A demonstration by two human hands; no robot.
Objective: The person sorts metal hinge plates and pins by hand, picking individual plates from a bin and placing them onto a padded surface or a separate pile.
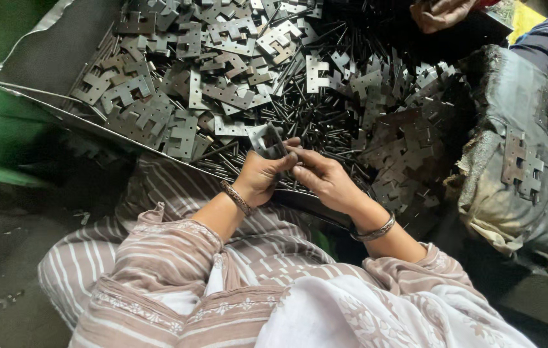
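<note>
Your left hand has a plate pinched in its grip, your right hand is clenched on a pin against it, big plate pile just beyond.

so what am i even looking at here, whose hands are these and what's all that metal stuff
There is no machine here, just a person at work with bare hands. The one picture comes from a camera worn on that person's head, looking down, so you see their own arms and their lap in striped cloth.

The left hand and the right hand meet in the middle. Together they hold a small notched metal plate and what looks like a thin dark pin; exactly how the two fit is too small to tell. Each wrist wears a bangle.

In front lies a big heap of flat metal plates with cut-out notches, mixed with many thin dark rods, on a metal sheet.

At the top right another person's hand shows. A few more plates lie on a worn block at the right.
</note>
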